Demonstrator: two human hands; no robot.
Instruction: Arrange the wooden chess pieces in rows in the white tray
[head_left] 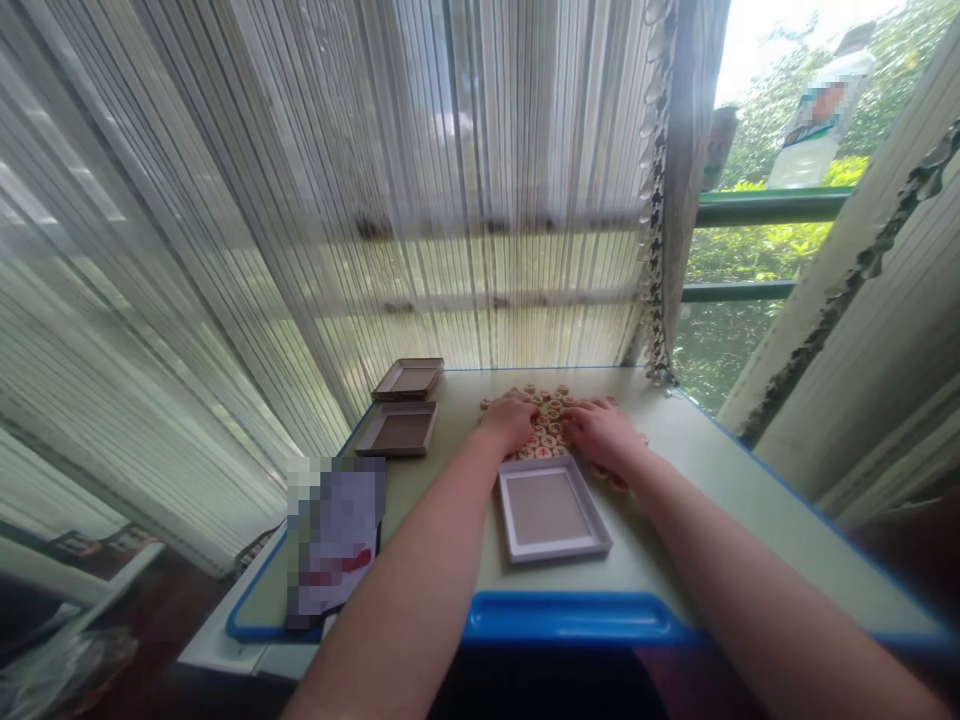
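Round wooden Chinese chess pieces (541,440) with red and dark characters lie in a loose pile toward the far side of the table. My left hand (511,422) rests palm down on the pile's left side, its fingers bent loosely over the pieces. On the right side, my right hand (602,425) lies over other pieces with its fingers stretched out. Neither hand visibly grasps a piece, though the undersides of both are hidden. Just in front of the pile, between my forearms, sits a shallow square box tray (555,508) with pale walls.
Another shallow tray (397,430) is at the table's left, with stacked trays (409,378) behind it. A blurred-out flat item (334,540) lies near the left edge. The table (720,530) has a blue rim and a blue front groove (570,618). String curtains hang behind.
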